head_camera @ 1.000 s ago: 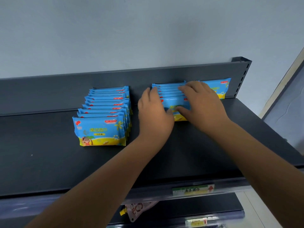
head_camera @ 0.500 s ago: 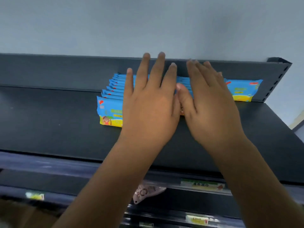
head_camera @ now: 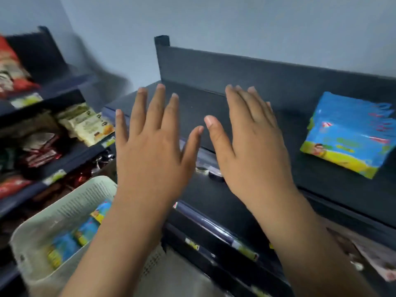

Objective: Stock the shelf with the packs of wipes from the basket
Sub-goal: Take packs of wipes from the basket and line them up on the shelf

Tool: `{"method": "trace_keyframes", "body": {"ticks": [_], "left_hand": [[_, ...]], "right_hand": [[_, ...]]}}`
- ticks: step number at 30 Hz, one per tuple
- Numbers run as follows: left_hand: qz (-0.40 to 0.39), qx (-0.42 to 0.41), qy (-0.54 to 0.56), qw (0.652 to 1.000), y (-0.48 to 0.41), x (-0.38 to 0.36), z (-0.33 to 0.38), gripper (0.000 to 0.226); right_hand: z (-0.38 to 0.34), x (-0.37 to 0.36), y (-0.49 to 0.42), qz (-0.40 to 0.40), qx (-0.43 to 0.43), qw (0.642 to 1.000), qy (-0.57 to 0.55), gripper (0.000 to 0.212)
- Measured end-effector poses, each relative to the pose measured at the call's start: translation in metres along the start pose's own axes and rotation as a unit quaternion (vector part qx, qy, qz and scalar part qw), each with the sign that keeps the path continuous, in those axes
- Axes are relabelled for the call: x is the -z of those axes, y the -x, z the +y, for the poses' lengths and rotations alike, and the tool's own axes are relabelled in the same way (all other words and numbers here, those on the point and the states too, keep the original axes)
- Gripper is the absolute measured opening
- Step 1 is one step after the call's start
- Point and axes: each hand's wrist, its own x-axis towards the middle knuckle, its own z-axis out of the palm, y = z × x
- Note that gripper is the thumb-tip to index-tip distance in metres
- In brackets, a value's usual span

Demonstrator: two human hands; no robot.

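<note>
Packs of wipes [head_camera: 64, 246] are left in the basket [head_camera: 70, 202] below the shelf's [head_camera: 199, 108] left end; a stocked row [head_camera: 347, 136] is stood farther right. Left hand [head_camera: 150, 151] and right hand [head_camera: 250, 151] are spread, empty. Several should be gripped squarely, then set upright beside that row.

Two hands [head_camera: 150, 151], one basket [head_camera: 64, 202], one wipes stack [head_camera: 347, 133].
</note>
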Motion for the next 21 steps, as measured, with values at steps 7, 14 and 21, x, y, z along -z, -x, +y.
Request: {"method": "trace_keyframes", "body": {"ticks": [7, 14, 21], "left_hand": [[0.006, 0.158, -0.031, 0.987, 0.030, 0.012, -0.191, 0.076], [-0.039, 0.305, -0.055, 0.950, 0.059, -0.014, -0.320, 0.075], [-0.132, 0.436, -0.016, 0.890, 0.106, -0.097, -0.408, 0.068]], "right_hand": [[-0.148, -0.126, -0.024, -0.095, 0.122, 0.984, -0.089, 0.068], [-0.241, -0.253, -0.029, -0.222, 0.228, 0.938, -0.139, 0.067], [-0.274, -0.392, -0.013, -0.344, 0.264, 0.890, -0.141, 0.060]]}}
